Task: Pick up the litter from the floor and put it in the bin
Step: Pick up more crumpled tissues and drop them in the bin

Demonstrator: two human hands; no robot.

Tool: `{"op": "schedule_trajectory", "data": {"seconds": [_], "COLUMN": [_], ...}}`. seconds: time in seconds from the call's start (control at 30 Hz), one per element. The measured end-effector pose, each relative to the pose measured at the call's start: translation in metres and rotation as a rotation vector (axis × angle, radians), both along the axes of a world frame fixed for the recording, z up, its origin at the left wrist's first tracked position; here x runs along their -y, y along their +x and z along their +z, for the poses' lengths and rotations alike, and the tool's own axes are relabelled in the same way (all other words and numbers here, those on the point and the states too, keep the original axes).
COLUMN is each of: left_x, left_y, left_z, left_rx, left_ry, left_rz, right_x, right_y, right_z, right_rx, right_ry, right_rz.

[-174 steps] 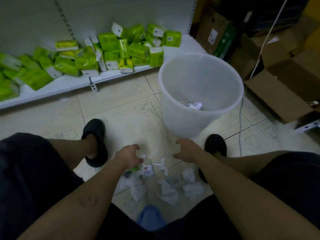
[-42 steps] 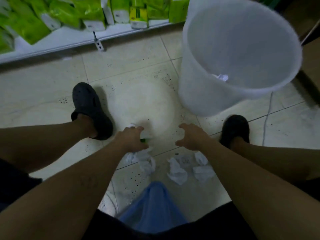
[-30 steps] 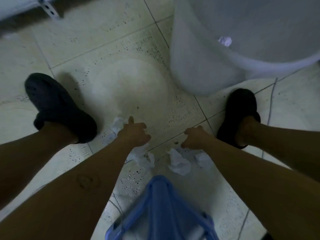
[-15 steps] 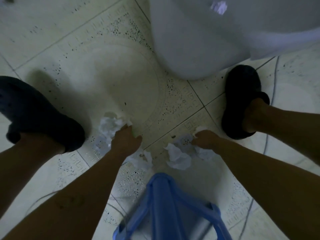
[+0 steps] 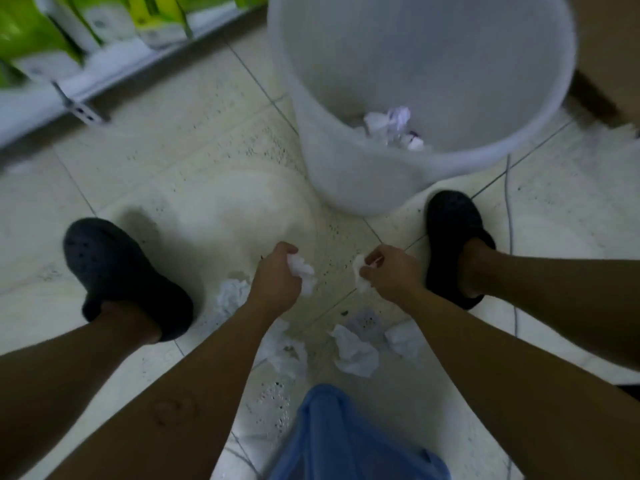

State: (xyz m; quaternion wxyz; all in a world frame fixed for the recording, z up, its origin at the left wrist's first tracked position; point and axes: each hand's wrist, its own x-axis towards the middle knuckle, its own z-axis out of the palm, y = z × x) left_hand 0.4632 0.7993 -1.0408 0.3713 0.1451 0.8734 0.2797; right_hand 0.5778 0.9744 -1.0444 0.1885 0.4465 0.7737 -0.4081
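My left hand (image 5: 277, 277) is closed around a crumpled white tissue (image 5: 303, 271), held a little above the tiled floor. My right hand (image 5: 389, 273) pinches another white tissue wad (image 5: 360, 275). Both hands hover just short of the white translucent bin (image 5: 346, 174), which holds crumpled paper (image 5: 391, 128) at its bottom. Several more tissue wads lie on the floor under my forearms: one by my left wrist (image 5: 232, 294), one lower (image 5: 287, 353), one at centre (image 5: 355, 351), one to the right (image 5: 403, 339).
My black clogs stand either side, the left one (image 5: 121, 271) and the right one (image 5: 453, 233). A blue plastic stool (image 5: 346, 438) is below me. A white shelf (image 5: 41, 98) with green packs (image 5: 31, 39) runs along the upper left. A thin cable (image 5: 512, 237) trails at the right.
Both hands have closed on tissue wads and lifted them off the floor toward the bin. The camera has tilted up, so the bin's inside and the shelf show again.
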Motion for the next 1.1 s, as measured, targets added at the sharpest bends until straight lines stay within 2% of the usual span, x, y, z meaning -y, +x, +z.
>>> {"op": "schedule_trajectory", "data": {"seconds": [0.1, 0.23, 0.37, 0.47, 0.63, 0.77, 0.9, 1.1], "left_x": [-0.01, -0.015, -0.012, -0.013, -0.034, -0.068, -0.104, -0.144], "left_y": [-0.013, -0.026, -0.031, -0.036, -0.045, -0.049, -0.054, -0.069], "left_z": [0.042, 0.098, 0.149, 0.183, 0.23, 0.25, 0.251, 0.235], "left_rx": [-0.081, -0.147, -0.257, -0.344, -0.444, -0.562, -0.618, -0.677], "left_ry": [0.054, 0.132, 0.199, 0.275, 0.38, 0.383, 0.366, 0.339], "left_rz": [0.001, 0.001, -0.024, 0.017, 0.125, 0.127, 0.137, 0.149], "right_x": [0.001, 0.001, -0.005, -0.021, -0.062, -0.086, -0.103, -0.124], "right_y": [-0.021, -0.048, -0.053, -0.05, -0.044, -0.039, -0.033, -0.06], "right_z": [0.039, 0.102, 0.167, 0.213, 0.268, 0.281, 0.26, 0.239], "right_rx": [-0.157, -0.301, -0.452, -0.507, -0.489, -0.518, -0.599, -0.595], "right_ry": [-0.006, 0.088, 0.202, 0.262, 0.38, 0.441, 0.432, 0.382], "right_rz": [0.088, 0.29, 0.385, 0.411, 0.378, 0.248, 0.091, 0.135]}}
